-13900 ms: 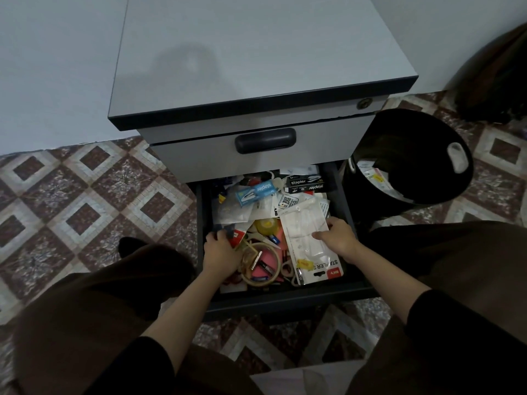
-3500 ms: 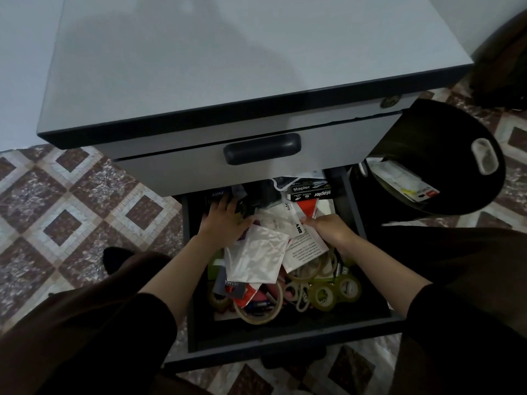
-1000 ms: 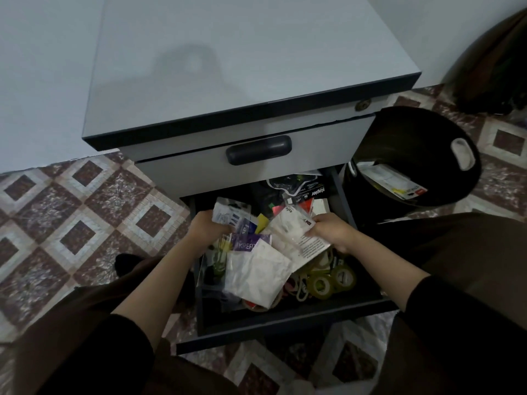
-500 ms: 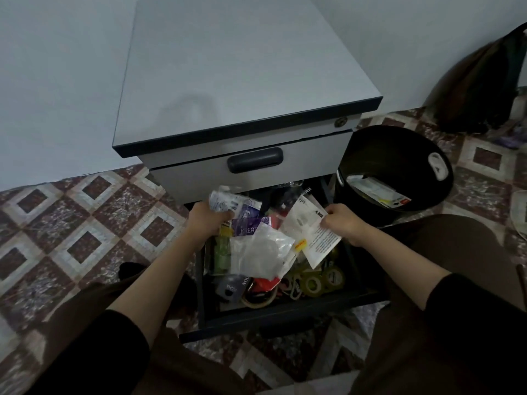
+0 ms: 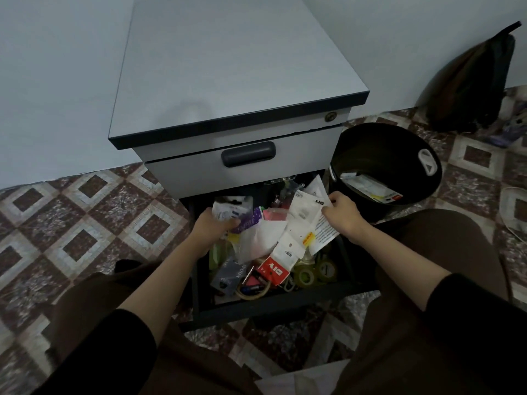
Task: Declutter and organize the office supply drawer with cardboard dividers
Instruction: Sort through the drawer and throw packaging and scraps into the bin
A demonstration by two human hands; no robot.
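Note:
The lower drawer (image 5: pixel 273 305) of a grey cabinet (image 5: pixel 233 67) stands pulled out, full of mixed supplies. My left hand (image 5: pixel 211 228) grips a bunch of small packets (image 5: pixel 239 215), white and purple, lifted above the drawer's left side. My right hand (image 5: pixel 340 216) holds white card packaging (image 5: pixel 306 220) over the right side; a red-and-white DIY card (image 5: pixel 275 267) hangs below it. Clear tape rolls (image 5: pixel 312 273) and a large tape ring (image 5: pixel 253 290) lie in the drawer's front. No cardboard dividers are visible.
A black waste bin (image 5: pixel 390 143) with discarded packaging (image 5: pixel 370 188) inside stands right of the cabinet. The upper drawer (image 5: pixel 245 159) is closed. A dark bag (image 5: pixel 473 81) leans on the wall at far right. White paper (image 5: pixel 302 379) lies on the patterned tile floor between my knees.
Both hands have lifted their packets higher out of the drawer. My right hand has moved slightly right, toward the bin, with the white card packaging. The view has shifted left.

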